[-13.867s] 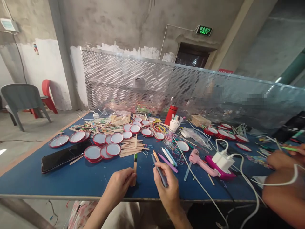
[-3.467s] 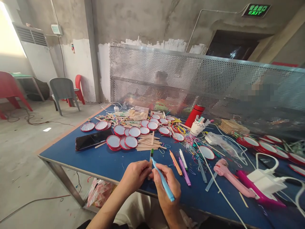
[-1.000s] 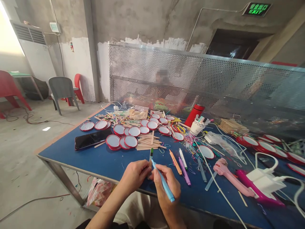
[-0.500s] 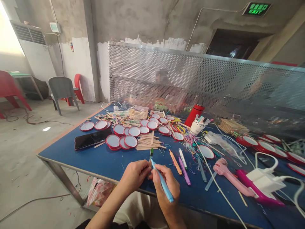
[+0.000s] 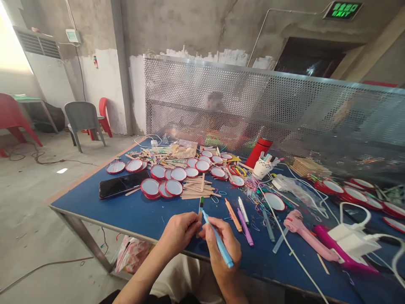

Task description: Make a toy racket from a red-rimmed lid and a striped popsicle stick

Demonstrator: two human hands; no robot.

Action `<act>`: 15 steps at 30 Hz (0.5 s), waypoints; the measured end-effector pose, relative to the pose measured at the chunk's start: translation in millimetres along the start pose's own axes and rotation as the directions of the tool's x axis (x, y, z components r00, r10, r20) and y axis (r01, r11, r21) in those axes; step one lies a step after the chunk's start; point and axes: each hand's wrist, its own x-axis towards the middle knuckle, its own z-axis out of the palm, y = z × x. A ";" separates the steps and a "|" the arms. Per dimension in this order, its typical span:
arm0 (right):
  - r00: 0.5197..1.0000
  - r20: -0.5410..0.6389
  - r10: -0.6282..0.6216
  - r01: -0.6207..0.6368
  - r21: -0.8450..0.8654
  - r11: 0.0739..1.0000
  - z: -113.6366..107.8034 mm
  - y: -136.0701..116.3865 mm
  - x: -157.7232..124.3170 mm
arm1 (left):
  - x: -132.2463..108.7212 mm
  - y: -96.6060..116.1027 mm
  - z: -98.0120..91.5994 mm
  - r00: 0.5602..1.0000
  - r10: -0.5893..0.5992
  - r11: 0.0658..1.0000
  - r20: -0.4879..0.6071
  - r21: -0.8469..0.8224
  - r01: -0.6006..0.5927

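Between the fingertips of my left hand (image 5: pixel 181 231) a wooden craft stick (image 5: pixel 200 215) stands upright, its top end coloured green and black. My right hand (image 5: pixel 223 245) grips a light blue marker (image 5: pixel 220 242), whose tip is close to the stick just below the coloured end; whether it touches I cannot tell. To the right lie an orange marker (image 5: pixel 233 215), a white marker (image 5: pixel 243 211) and a purple marker (image 5: pixel 245 226). Beyond my hands is a pile of plain craft sticks (image 5: pixel 194 190) beside red-rimmed round lids (image 5: pixel 174 187).
A black phone (image 5: pixel 122 185) lies on the blue table (image 5: pixel 126 215) at left. A red bottle (image 5: pixel 257 153) and a pen cup (image 5: pixel 262 169) stand near the perforated metal screen (image 5: pixel 196 84). At right are a pink handheld fan (image 5: pixel 308 234), white chargers (image 5: pixel 354 238) and cables.
My right hand and the blue marker have shifted slightly to the right, and the marker's tip sits a little farther from the stick. My left hand has hardly moved.
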 end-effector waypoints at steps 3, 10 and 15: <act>1.000 0.018 -0.002 0.002 0.000 1.000 0.3 0.4 -0.1 | 0.2 -0.5 0.4 1.000 0.003 1.000 -0.007 0.002 -0.003; 1.000 -0.005 -0.007 0.007 0.013 1.000 0.5 -0.9 -0.6 | 0.3 -2.8 0.5 1.000 0.004 1.000 0.014 0.013 -0.004; 0.999 -0.011 -0.043 0.044 0.041 0.998 0.7 -1.9 0.0 | -0.3 -4.1 0.9 1.000 0.012 1.000 0.017 -0.004 -0.012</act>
